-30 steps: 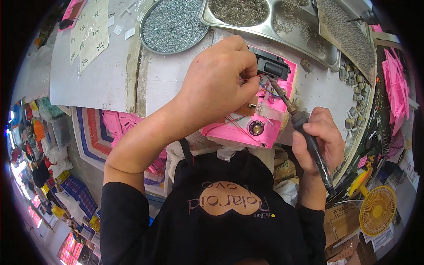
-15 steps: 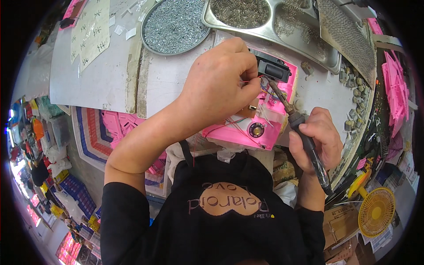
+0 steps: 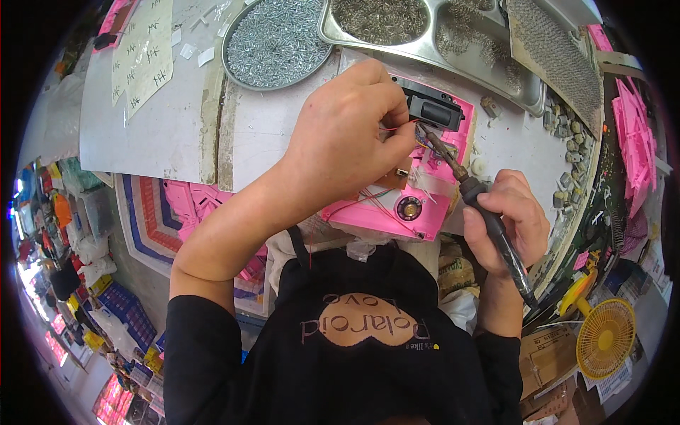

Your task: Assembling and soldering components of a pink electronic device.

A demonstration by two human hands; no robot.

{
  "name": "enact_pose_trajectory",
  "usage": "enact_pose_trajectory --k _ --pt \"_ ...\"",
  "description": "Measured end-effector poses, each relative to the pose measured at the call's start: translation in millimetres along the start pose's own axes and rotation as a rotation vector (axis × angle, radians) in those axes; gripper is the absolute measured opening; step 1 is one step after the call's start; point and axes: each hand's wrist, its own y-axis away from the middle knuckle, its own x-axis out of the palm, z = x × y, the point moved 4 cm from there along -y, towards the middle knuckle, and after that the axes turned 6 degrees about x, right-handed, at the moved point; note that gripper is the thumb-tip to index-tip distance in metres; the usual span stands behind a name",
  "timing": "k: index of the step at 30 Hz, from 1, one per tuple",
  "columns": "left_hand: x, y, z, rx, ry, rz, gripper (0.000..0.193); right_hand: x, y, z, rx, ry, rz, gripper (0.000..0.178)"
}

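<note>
Pinching thin wires (image 3: 397, 129) in left hand (image 3: 347, 142), fingers together; right hand (image 3: 506, 219) clamps soldering iron (image 3: 474, 195), slanting up-left, tip right beside them.

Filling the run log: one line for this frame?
left hand: pinching red wire | right hand: gripping soldering iron | tip at black part on pink housing

This is a small assembly workshop: a bench (image 3: 156, 142) carries a round tray of metal parts (image 3: 276, 39), a soldering iron (image 3: 489, 219), stacked pink plastic housings (image 3: 634, 134) and crowded storage bins (image 3: 120, 312).
</note>
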Motion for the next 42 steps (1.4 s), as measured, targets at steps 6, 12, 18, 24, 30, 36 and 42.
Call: enact_pose_trajectory --k 6,12,18,24,30,36,42 --pt "0 0 0 0.003 0.002 -0.008 0.011 5 -6 1 -0.005 0.005 0.004 0.031" --pt "1 2 0 0.036 -0.016 -0.046 0.011 4 -5 -1 -0.003 0.006 -0.006 0.032" --pt "3 3 0 0.088 -0.023 -0.1 0.012 3 -3 -2 0.002 -0.01 -0.011 0.033" --pt "5 4 0 0.077 -0.043 -0.116 0.013 2 -3 -2 0.002 -0.025 -0.008 0.032" --pt "8 4 -1 0.063 -0.069 -0.135 0.014 -3 0 2 0.009 -0.023 -0.01 0.031" --pt "8 4 -1 0.055 -0.063 -0.13 0.014 -15 8 10 0.022 -0.02 -0.006 0.032" --pt "6 4 -3 0.065 -0.057 -0.122 0.013 -24 15 13 0.024 -0.009 -0.035 0.032"
